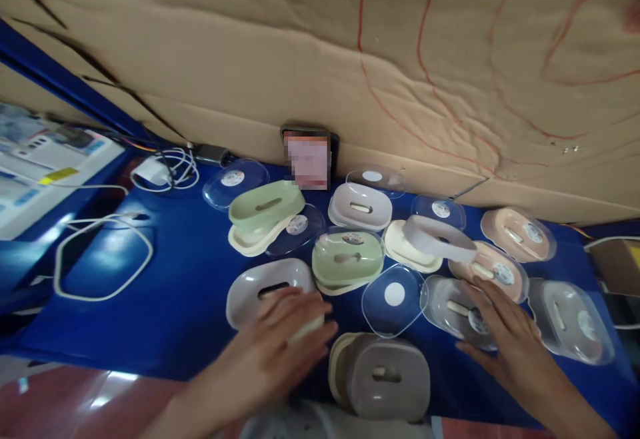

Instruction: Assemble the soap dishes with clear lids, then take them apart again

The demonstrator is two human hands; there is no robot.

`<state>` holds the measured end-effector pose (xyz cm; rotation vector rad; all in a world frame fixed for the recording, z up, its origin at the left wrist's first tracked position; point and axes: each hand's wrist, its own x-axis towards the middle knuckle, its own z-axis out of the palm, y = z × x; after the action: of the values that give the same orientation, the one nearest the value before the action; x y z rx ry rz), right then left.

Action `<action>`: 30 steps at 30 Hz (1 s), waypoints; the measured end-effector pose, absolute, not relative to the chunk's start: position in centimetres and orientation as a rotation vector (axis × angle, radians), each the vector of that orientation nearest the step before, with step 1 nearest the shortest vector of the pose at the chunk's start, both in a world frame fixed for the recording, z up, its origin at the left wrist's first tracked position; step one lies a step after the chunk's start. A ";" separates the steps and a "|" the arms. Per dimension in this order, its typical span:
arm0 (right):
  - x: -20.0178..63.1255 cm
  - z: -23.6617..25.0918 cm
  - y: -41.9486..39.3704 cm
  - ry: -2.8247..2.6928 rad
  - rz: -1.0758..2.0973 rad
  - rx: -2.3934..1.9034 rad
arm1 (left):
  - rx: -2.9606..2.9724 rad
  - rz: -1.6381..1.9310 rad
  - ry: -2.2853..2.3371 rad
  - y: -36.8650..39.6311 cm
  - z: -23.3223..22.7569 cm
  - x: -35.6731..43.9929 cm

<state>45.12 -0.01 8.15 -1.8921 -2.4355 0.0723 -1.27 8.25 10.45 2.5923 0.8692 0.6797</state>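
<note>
My left hand (285, 342) is slightly blurred, its fingers stretched out and a little apart over the near edge of a lavender slotted oval plastic dish (245, 296). A cream edge (313, 327) shows between its fingers; whether I touch it I cannot tell. My right hand (515, 346) is open, thumb spread, at the right end of a grey dish with a clear cover (450, 292). Contact there is unclear. Between my hands lie a loose clear cover (393, 309) with a white round sticker and a grey-brown dish (393, 386) resting on a cream base (340, 362).
Green dishes (267, 207), a pale dish (360, 207), a tilted lavender ring (440, 239) and peach covered dishes (517, 232) crowd the blue table (175, 279). A phone-like screen (307, 159) leans on the cardboard wall (225, 72). White cables (150, 246) lie left.
</note>
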 end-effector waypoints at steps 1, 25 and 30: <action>44.9 8.0 -0.3 -2.430 0.093 -1.895 | 2.570 0.645 0.797 7.4 10.4 -0.1; 41.9 6.1 -2.3 -2.428 0.099 -1.619 | 2.483 0.316 0.514 5.4 7.7 6.1; 42.7 8.1 -2.3 -2.274 0.269 -1.620 | 2.514 0.240 0.511 5.1 7.6 5.7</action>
<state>42.74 -2.25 8.07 -1.6201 -2.2738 0.2691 5.69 5.05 7.56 2.5142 0.5112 0.2397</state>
